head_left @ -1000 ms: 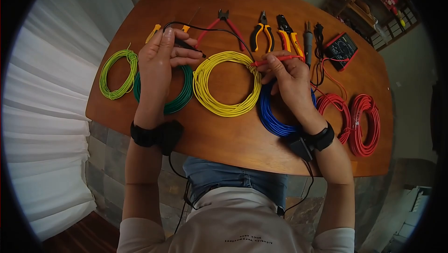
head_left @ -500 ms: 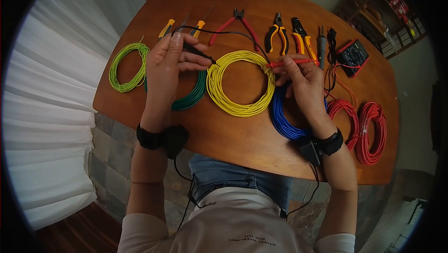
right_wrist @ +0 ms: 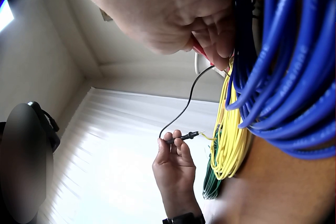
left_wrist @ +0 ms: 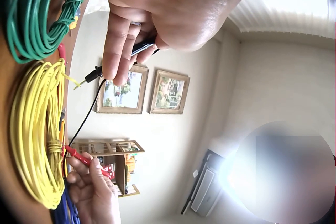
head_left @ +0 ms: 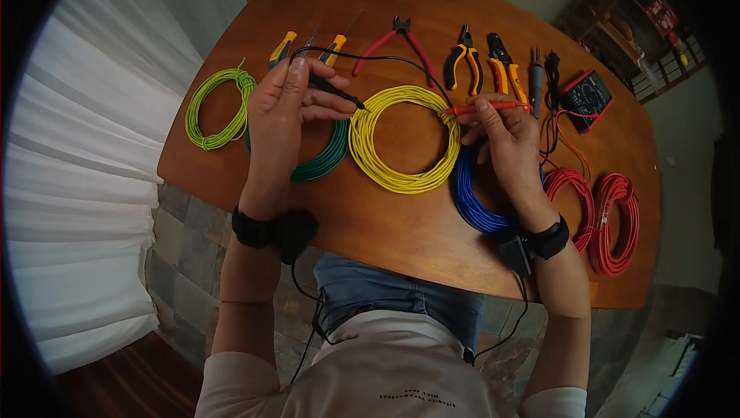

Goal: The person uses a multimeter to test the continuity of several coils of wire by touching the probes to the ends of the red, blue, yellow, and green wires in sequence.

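Note:
My left hand [head_left: 281, 106] pinches a black test probe [head_left: 335, 92], its tip at a loose wire end on the left side of the yellow wire coil [head_left: 405, 183]. In the left wrist view that wire end [left_wrist: 69, 79] sticks out of the coil right by the probe tip. A red test probe [head_left: 497, 106] is gripped by my right hand [head_left: 505, 140], and its tip meets the tied right side of the same coil. The black lead [head_left: 370, 56] arches between the hands. Close under my right hand lies a blue wire coil [head_left: 474, 206].
A green coil [head_left: 335, 152] and a yellow-green coil [head_left: 206, 141] lie left, red coils [head_left: 617, 264] right. Behind stand screwdrivers [head_left: 333, 49], red-handled cutters [head_left: 420, 52], pliers [head_left: 474, 71], wire strippers [head_left: 501, 52], a soldering iron [head_left: 535, 79] and a multimeter [head_left: 587, 99].
The head view has shifted, so the table and coils sit further right. The black probe tip has come slightly lower against the yellow coil; both probes stay held.

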Tool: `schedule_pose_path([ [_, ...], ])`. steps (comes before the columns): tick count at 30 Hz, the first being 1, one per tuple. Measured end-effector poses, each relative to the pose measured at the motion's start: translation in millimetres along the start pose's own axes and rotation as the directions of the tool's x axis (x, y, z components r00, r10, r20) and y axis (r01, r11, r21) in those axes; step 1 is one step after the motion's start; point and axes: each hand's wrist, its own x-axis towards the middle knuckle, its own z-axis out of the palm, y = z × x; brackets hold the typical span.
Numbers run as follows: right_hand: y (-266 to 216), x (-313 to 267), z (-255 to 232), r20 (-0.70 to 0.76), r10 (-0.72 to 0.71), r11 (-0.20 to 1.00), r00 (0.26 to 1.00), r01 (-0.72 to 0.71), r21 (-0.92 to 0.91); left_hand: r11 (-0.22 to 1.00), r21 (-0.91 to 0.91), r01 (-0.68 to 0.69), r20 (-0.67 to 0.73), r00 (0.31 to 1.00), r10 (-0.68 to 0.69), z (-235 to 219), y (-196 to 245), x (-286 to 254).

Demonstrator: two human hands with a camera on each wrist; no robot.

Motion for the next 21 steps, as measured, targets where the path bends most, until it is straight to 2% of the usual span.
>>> schedule_pose_path([
  [21,-0.2,-0.4,2.0,-0.042,-0.011,0.999,0.999,0.013,0.035,1.0,0.002,0.023,0.016,1.0,-0.023,-0.1,-0.9,-0.6],
])
